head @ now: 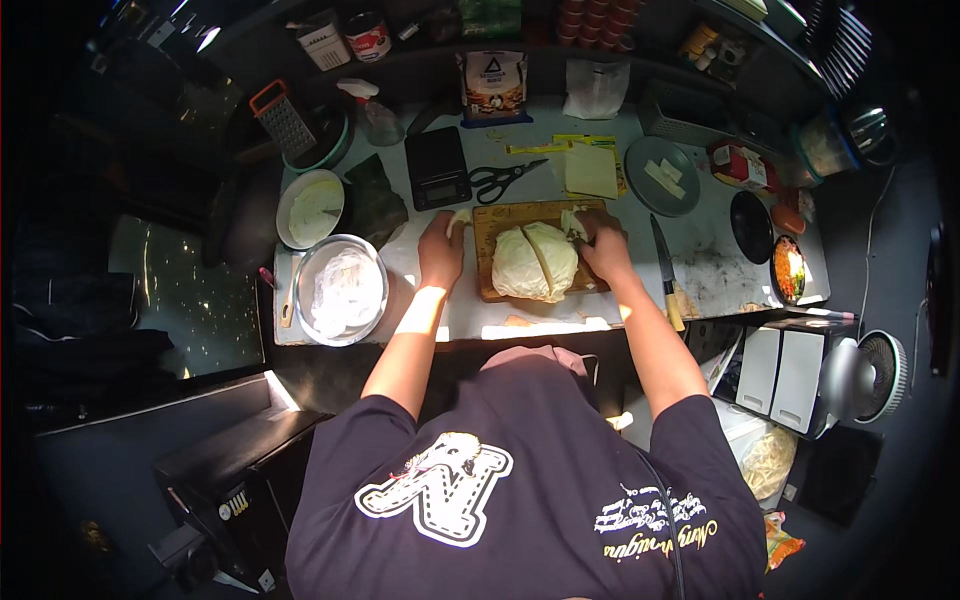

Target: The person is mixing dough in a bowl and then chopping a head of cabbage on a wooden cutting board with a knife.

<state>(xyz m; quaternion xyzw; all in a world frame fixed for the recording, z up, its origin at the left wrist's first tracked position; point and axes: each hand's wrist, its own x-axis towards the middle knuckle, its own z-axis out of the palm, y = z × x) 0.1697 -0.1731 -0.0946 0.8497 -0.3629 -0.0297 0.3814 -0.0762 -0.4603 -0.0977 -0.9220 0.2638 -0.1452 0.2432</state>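
Note:
A pale cabbage (pixel 525 262), split by a deep cut, sits on a wooden cutting board (pixel 491 217). At the board's left side, my left hand (pixel 441 251) holds a small pale cabbage piece (pixel 459 219) between thumb and fingers. My right hand (pixel 604 244) is at the board's right edge, its fingers on some torn cabbage leaf (pixel 574 223) beside the head. To the right of that hand lies a kitchen knife (pixel 664 262) with a light handle, its blade pointing away from me. Kitchen scissors (pixel 504 180) lie beyond the board.
A glass bowl with a plastic bag (pixel 345 289) and a smaller bowl (pixel 311 208) stand left. Behind are a black kitchen scale (pixel 437 169), a box grater (pixel 285 127) and a spray bottle (pixel 379 120). On the right are a grey plate (pixel 661 176) and a dish of chopped food (pixel 789 268).

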